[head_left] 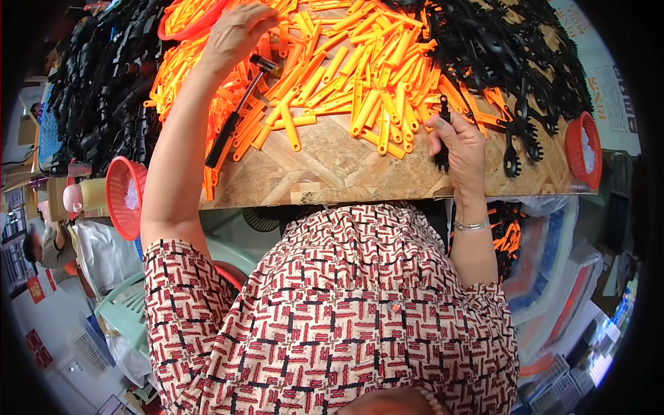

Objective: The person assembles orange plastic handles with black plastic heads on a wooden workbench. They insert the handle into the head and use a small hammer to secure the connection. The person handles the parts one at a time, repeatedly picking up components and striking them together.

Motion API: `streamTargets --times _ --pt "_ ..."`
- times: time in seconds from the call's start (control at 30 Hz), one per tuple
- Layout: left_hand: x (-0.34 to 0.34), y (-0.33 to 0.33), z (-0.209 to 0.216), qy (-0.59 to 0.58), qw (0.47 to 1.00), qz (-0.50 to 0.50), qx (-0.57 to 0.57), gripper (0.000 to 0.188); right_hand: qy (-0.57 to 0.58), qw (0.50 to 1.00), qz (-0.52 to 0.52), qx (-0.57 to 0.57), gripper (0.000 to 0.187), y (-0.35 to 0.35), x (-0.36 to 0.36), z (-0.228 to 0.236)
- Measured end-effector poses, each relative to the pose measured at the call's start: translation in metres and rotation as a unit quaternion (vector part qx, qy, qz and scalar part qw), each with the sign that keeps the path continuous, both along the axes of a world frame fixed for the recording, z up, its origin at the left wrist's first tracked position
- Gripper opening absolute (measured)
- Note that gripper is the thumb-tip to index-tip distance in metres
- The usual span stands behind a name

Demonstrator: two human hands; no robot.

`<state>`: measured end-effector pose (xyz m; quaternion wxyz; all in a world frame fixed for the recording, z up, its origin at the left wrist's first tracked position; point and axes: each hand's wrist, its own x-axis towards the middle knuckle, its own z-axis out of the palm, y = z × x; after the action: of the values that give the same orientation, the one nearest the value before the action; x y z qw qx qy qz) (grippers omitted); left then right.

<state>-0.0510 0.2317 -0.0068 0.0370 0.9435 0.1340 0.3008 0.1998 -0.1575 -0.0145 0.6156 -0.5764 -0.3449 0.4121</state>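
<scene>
My right hand [459, 146] grips a black pasta server head [444, 109] near the table's front edge. Its narrow neck points up past the thumb, and its toothed end shows below the fingers. My left hand [238, 36] is at the far left of the pile of orange handles [384, 66], fingers curled down. Whatever lies between its fingertips is hidden. Just right of my left forearm, a hammer [232, 124] with a black grip lies on the orange handles. More black pasta server heads [512, 158] lie just right of my right hand.
Black plastic pieces [104, 90] are heaped at the left, and black utensil heads [498, 52] at the right. Red baskets hang at the left [126, 200] and right [588, 152] edges of the patterned table [297, 176]. A red tub [187, 26] stands at the far left.
</scene>
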Motion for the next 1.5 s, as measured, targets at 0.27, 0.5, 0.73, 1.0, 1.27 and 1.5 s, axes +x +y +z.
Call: streamTargets --times 0.27,0.5,0.73,1.0,1.27,1.5 --pt "-0.002 -0.142 0.032 -0.08 0.886 -0.01 -0.456 0.027 0.005 0.997 0.079 -0.023 0.027 0.003 -0.022 0.021" --pt "0.004 -0.214 0.048 -0.061 0.967 -0.114 -0.219 0.024 -0.3 0.947 0.086 0.076 0.024 0.012 -0.025 0.026" --pt "0.017 -0.229 0.046 -0.038 0.971 -0.172 -0.16 0.028 -0.414 0.905 0.05 0.079 0.024 0.008 -0.032 0.024" --pt "0.017 -0.234 0.037 -0.004 0.974 -0.166 -0.152 0.028 -0.478 0.871 0.051 0.104 0.022 0.008 -0.038 0.022" --pt "0.018 -0.246 0.033 0.002 0.963 -0.129 -0.238 0.018 -0.529 0.837 0.05 0.129 0.02 0.007 -0.04 0.019" --pt "0.022 -0.262 0.036 0.014 0.947 -0.036 -0.319 0.01 -0.631 0.755 0.004 0.178 0.02 0.009 -0.042 0.03"
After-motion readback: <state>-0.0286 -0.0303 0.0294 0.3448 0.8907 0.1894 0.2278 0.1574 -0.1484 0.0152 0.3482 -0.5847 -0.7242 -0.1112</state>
